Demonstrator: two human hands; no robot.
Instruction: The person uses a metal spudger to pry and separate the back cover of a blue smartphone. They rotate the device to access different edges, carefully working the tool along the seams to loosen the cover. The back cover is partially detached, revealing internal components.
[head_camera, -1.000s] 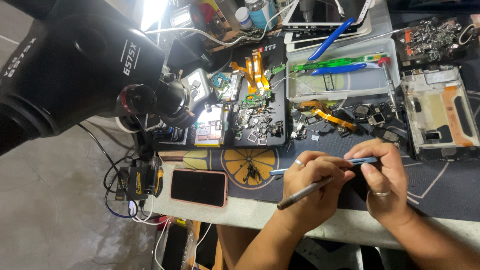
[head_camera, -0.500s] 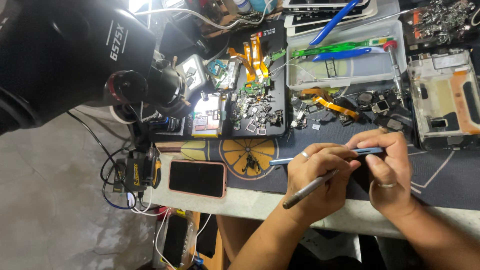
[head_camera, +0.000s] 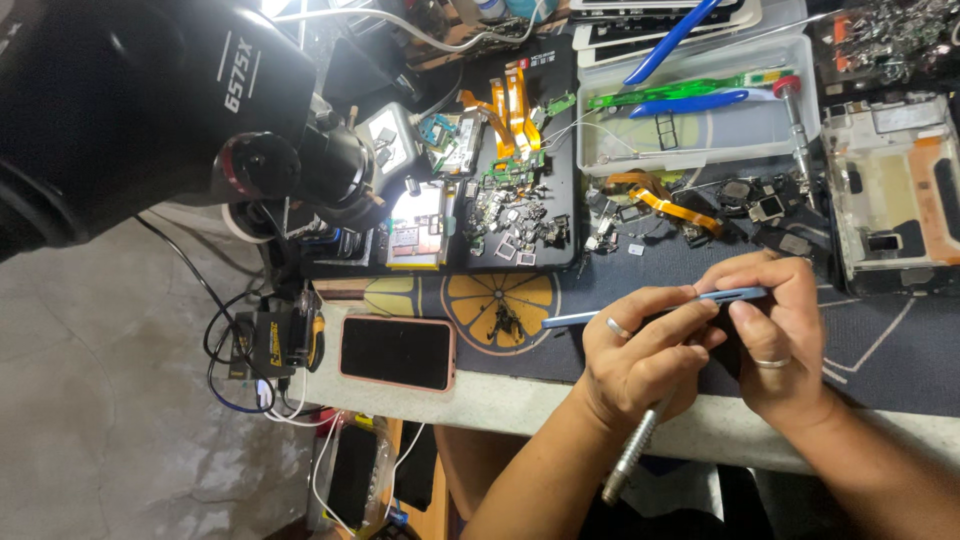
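A black microscope (head_camera: 150, 110) fills the upper left and hides the bench corner beneath it; white lettering runs along its barrel. Under its lens lies a lit circuit board (head_camera: 418, 225) on a black tray (head_camera: 560, 150), with a scatter of small metal parts (head_camera: 510, 225) beside it and orange flex cables (head_camera: 505, 100) above. To the right stands a clear plastic box (head_camera: 700, 130) with green and blue tools laid across it. An open phone frame (head_camera: 895, 205) lies at the far right. More orange ribbon (head_camera: 665, 200) and small black modules lie between box and hands. The dark mat (head_camera: 880, 330) carries a printed orange slice (head_camera: 500, 295). A phone in a pink case (head_camera: 397, 352) lies face up near the table edge, left of the hands, with a yellow-and-black gadget (head_camera: 270, 340) and tangled cables further left.

The left hand (head_camera: 640, 355) and right hand (head_camera: 785, 335) meet over the mat's front edge. Both pinch a thin blue tool (head_camera: 650, 305), lying flat between them, its tip towards the slice. A silver pen-shaped tool (head_camera: 635, 450) is tucked in the left hand, hanging below the table edge. What lies under the fingers is hidden.
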